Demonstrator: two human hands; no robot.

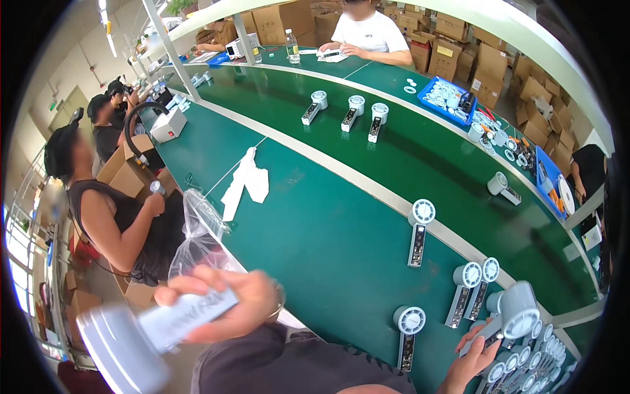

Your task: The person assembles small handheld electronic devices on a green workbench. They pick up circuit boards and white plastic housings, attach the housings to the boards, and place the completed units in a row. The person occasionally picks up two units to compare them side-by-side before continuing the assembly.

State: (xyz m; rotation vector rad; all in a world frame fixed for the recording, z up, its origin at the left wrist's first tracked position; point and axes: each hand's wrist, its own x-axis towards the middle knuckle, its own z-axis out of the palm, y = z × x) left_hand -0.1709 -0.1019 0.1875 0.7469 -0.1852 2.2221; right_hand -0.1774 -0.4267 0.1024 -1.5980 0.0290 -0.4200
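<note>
My left hand (230,299) is closed around the handle of a pale blue-grey handheld fan (125,348), blurred by motion, near the lower left. Its round head points down and to the left, past the table edge. At the lower right my right hand (478,351) grips another handheld fan (520,308) by the handle, its head pointing up and right. That hand is beside a crowd of similar fans (525,368) with exposed circuit boards in their handles. A single fan (411,320) lies just left of it, and a pair (467,276) lies beyond.
Another fan (421,211) lies on the green table (315,243). Several more rest on the green conveyor (420,157) past a pale rail. White cloths (248,180) and a clear plastic bag (197,240) are at left. A person (108,217) sits left; another (371,33) works opposite. Blue trays (449,98) hold parts.
</note>
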